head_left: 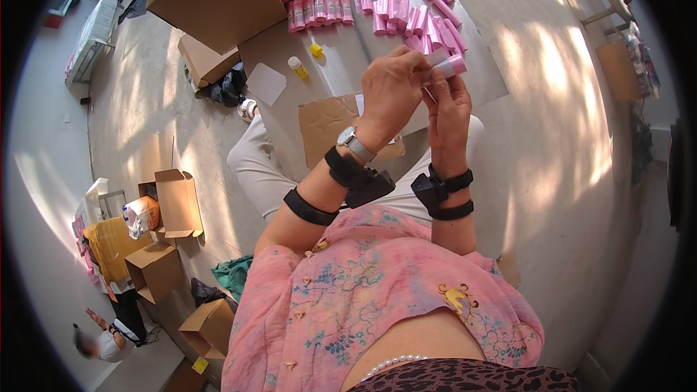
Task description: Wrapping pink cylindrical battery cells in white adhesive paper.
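Observation:
In front of me, my right hand (pixel 449 110) grips a small pink roll (pixel 455 66) with a pale grey band around it. My left hand (pixel 392 86), a watch on its wrist, bends over the same roll with its fingers pinched at a pale label strip (pixel 437 57). The fingers partly hide where strip and roll meet. Beyond the hands lie several loose pink rolls (pixel 435 32). To their left, banded pink rolls (pixel 319 10) stand in rows. A small white and yellow bottle (pixel 298 67) and a yellow cap (pixel 316 50) are apart on the work surface.
A large open carton (pixel 218 0) stands at the far left of the work surface. A flattened cardboard piece (pixel 319 131) lies below my hands, and a white sheet (pixel 266 84) to the left. More open boxes (pixel 179 203) and another person (pixel 112 345) are at the left.

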Demonstrator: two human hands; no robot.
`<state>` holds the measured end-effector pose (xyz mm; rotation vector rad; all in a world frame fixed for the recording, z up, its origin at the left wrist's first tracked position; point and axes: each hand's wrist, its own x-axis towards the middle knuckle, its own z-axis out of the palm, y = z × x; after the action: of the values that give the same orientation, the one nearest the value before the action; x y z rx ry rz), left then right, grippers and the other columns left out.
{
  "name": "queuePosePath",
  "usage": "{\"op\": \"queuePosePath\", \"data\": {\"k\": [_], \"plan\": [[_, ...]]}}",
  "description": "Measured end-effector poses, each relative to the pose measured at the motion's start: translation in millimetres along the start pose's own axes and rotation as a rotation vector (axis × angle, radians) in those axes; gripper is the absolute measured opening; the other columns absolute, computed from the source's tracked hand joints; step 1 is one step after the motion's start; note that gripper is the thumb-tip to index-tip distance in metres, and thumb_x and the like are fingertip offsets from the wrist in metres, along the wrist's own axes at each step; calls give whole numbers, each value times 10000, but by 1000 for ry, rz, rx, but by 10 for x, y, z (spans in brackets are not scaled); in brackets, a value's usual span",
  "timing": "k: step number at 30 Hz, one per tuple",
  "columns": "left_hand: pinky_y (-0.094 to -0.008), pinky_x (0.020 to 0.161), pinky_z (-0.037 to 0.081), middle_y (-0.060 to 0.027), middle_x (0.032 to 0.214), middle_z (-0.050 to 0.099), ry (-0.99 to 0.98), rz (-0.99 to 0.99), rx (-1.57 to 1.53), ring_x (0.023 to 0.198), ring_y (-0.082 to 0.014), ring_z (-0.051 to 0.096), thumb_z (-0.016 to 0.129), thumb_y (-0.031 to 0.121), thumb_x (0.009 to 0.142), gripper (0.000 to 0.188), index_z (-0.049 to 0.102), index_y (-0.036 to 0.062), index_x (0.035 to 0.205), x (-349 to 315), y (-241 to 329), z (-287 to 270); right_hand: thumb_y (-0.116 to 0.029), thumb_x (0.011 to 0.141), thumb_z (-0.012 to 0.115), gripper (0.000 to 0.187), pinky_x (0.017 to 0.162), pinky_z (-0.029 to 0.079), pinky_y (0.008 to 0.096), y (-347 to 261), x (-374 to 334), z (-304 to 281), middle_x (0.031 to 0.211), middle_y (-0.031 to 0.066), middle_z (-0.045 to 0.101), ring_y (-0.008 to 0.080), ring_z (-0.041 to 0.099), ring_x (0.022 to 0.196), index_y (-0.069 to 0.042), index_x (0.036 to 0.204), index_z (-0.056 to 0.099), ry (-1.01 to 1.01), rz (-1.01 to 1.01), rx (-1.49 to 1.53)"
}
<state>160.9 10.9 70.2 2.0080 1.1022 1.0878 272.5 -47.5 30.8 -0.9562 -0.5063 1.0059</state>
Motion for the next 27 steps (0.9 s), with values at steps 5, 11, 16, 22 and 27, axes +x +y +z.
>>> {"op": "queuePosePath", "data": {"k": [5, 11, 16, 22, 27], "plan": [[-364, 808, 432, -47, 847, 734, 51, 71, 56, 701, -242, 670, 758, 115, 845, 52, 767, 101, 895, 13, -27, 13, -162, 1031, 674, 251, 948, 556, 339, 14, 21, -25, 1100, 39, 710, 136, 682, 1019, -46, 1251, 633, -6, -12, -18], [-371, 846, 356, -16, 820, 737, 61, 76, 121, 801, -212, 653, 776, 148, 830, 54, 764, 111, 867, 32, -46, -3, -165, 1029, 680, 253, 953, 549, 337, -9, 28, 1, 1078, 31, 705, 130, 679, 1005, -54, 1251, 635, -27, -26, -44], [-394, 844, 366, -27, 777, 714, 70, 4, -6, 820, -239, 619, 768, 101, 769, 99, 727, 120, 856, 37, -15, 15, -177, 1030, 679, 259, 945, 550, 336, -3, 55, -49, 1097, 33, 711, 126, 679, 1010, -60, 1258, 639, -29, -29, -67], [-356, 628, 481, -94, 905, 723, 203, 26, 68, 822, -217, 657, 835, 107, 779, 272, 701, 42, 1007, 71, -28, 62, -175, 1041, 660, 292, 893, 572, 286, -45, 77, -50, 1129, 36, 713, 109, 694, 1007, -49, 1302, 623, -61, -43, -69], [-331, 646, 494, -92, 935, 708, 109, 9, -155, 845, -201, 680, 811, 86, 799, 230, 733, 37, 1010, 67, -32, 63, -238, 1062, 620, 305, 932, 555, 324, -76, 56, -16, 1156, 49, 711, 137, 691, 1029, -54, 1305, 619, -31, -42, -69]]}}
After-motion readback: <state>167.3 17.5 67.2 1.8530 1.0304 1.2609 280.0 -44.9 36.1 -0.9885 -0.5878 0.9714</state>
